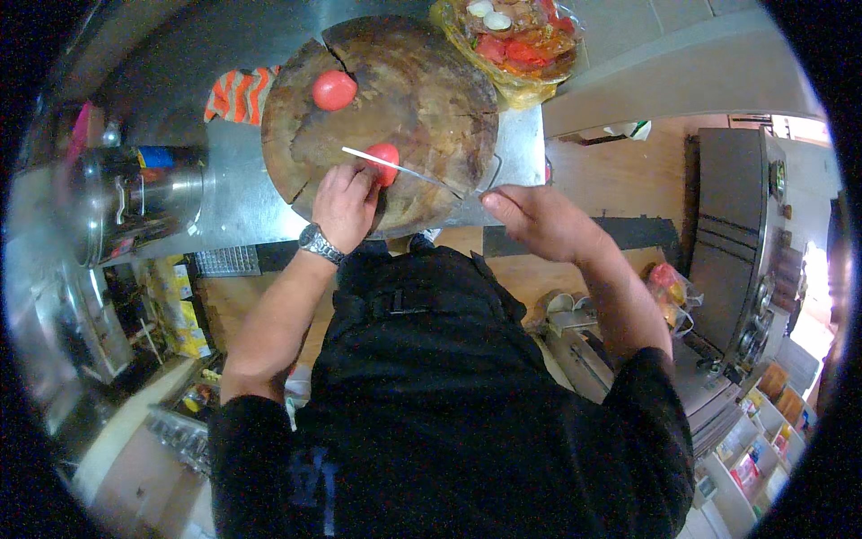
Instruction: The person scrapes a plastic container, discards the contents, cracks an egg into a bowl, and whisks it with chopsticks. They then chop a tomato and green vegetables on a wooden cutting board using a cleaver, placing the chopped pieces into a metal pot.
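Note:
On a round wooden chopping block (431, 101) lies a red tomato (385, 162), with my left hand (345, 202) closed on its left side. My right hand (539, 219) grips a kitchen knife (417, 174) by its handle, which the fingers hide. The thin blade runs leftward across the tomato, seen nearly edge-on; how deep it sits in the flesh I cannot tell. Another red tomato (335, 90), perhaps a half with its round side up, rests farther back on the block, touched by neither hand.
Dark cracks split the block's rim. An orange-and-grey striped cloth (241, 96) lies at its left edge on the metal counter (236, 209). A plastic-lined container of food scraps (518, 47) stands at the back right. To the left is a large metal pot (155, 195).

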### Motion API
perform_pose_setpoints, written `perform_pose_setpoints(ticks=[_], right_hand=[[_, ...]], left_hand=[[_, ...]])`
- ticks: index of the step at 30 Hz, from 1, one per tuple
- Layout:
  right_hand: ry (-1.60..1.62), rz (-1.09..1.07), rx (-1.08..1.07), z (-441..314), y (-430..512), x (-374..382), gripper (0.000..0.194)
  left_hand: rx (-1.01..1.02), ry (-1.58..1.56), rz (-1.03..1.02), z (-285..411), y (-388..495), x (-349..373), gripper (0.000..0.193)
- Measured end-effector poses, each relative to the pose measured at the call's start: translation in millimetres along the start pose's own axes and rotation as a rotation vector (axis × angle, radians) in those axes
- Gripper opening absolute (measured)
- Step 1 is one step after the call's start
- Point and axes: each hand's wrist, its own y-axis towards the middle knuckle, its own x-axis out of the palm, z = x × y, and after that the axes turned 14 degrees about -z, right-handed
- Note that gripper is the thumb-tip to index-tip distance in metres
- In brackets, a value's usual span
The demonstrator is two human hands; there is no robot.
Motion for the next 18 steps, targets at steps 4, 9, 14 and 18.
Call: perform_pose_setpoints(ticks=[4,9,14,18], right_hand=[[-0.214,-0.033,-0.064,-3,12,-22,0.047],[-0.295,-0.066,-0.095,-18,53,-22,0.048],[-0.300,-0.049,-0.119,-15,70,-11,0.047],[-0.267,-0.004,-0.079,13,22,-15,0.043]], left_hand=[[0.019,-0.002,0.087,3,-2,5,0.028],[-0.012,0.000,0.067,4,-5,8,0.030],[-0.061,0.041,0.045,4,-10,10,0.024],[-0.007,-0.057,0.078,3,-11,5,0.028]])
